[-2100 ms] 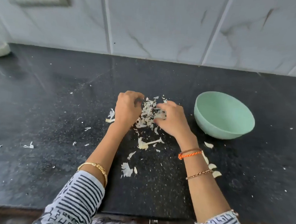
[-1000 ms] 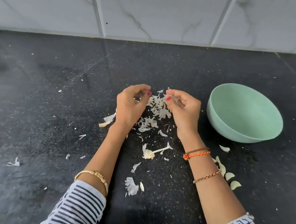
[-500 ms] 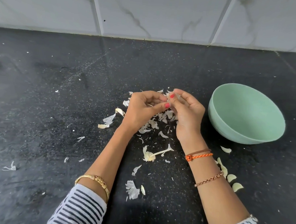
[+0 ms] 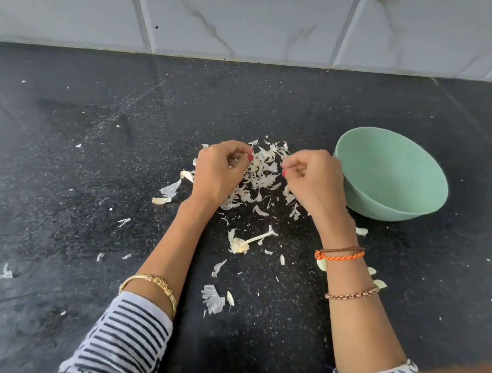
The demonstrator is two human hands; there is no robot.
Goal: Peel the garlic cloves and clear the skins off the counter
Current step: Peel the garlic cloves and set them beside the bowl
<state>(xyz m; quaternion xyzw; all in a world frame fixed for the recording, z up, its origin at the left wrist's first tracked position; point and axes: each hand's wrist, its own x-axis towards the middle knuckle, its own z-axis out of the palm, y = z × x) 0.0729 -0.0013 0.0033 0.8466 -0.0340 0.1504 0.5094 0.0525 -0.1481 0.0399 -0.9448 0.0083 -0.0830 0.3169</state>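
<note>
My left hand [image 4: 220, 172] and my right hand [image 4: 315, 180] hover a little apart over a pile of white garlic skins [image 4: 264, 177] on the black counter [image 4: 69, 154]. The left hand's fingers curl round a small garlic clove, mostly hidden inside them. Thumb and forefinger of the right hand pinch together on what looks like a thin bit of skin. Several peeled cloves [image 4: 379, 284] lie beside my right forearm. A bare garlic stem [image 4: 253, 239] lies between my forearms.
A pale green bowl [image 4: 426, 201], tilted and empty, stands just right of my right hand. Loose skin flakes [image 4: 213, 298] are scattered across the counter, some far left [image 4: 2, 274]. A white tiled wall [image 4: 247, 21] closes the back.
Half a second ago my hands met at the fingertips over the pile. They have since pulled apart sideways, the left keeping the clove.
</note>
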